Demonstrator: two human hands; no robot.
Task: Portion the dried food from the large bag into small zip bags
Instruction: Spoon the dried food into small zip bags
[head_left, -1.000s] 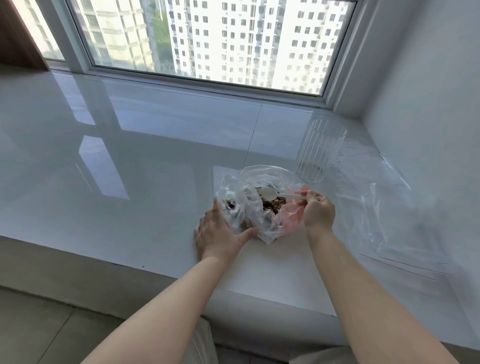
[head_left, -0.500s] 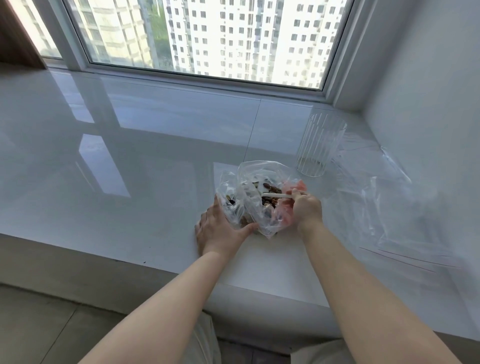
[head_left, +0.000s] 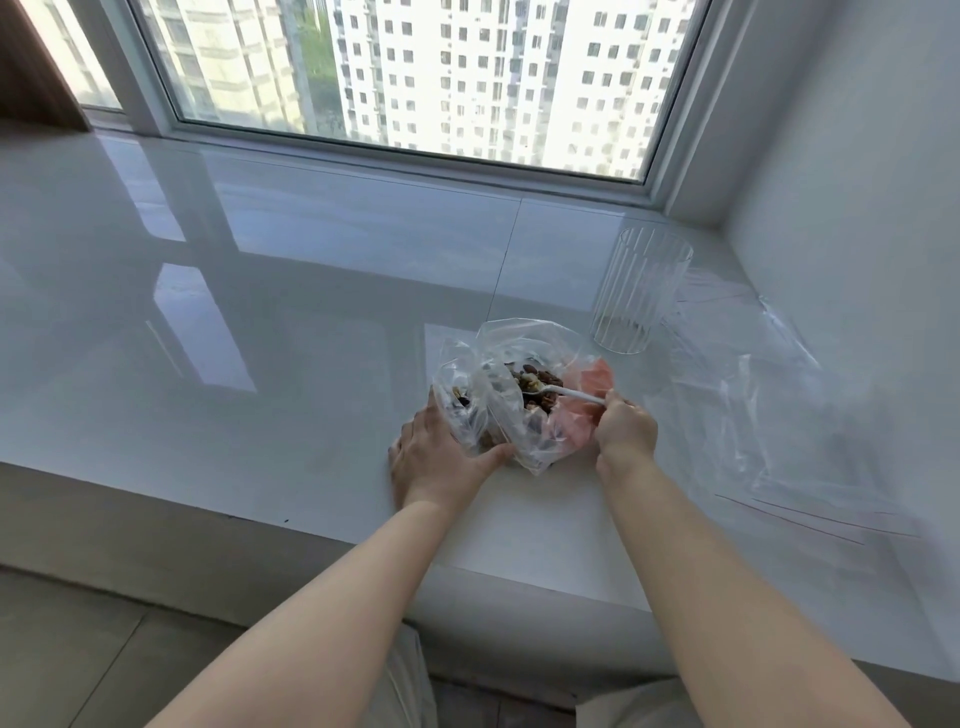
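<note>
Presently, item one: large bag (head_left: 524, 364), clear plastic with a pink panel on its right side, standing slumped and open-mouthed on the glossy white sill (head_left: 311, 322) just beyond the front edge, holding dried food (head_left: 537, 387), brown pieces heaped in the middle. Item two: small zip bag (head_left: 460, 400), touching the large bag at its 9 o'clock, a few dark pieces inside. Item three: white spoon (head_left: 563, 392), bowl in the heap, handle running toward 4 o'clock. Item four: right hand (head_left: 626, 428), fingers clenched round the handle's end. Item five: left hand (head_left: 447, 457), curled round the small bag's base, thumb pressing on the large bag's lower fold. Item six: ribbed clear cup (head_left: 641, 291), empty, at 2 o'clock of the bags, near but apart. Item seven: spare clear bags (head_left: 779, 415), flat at 3 o'clock. Hazards, as judged: both bags are limp, so a mouth may fold shut mid-transfer; a heaped spoon may shed pieces across the gap onto the slick sill; a spoon tug may topple the large bag.
</note>
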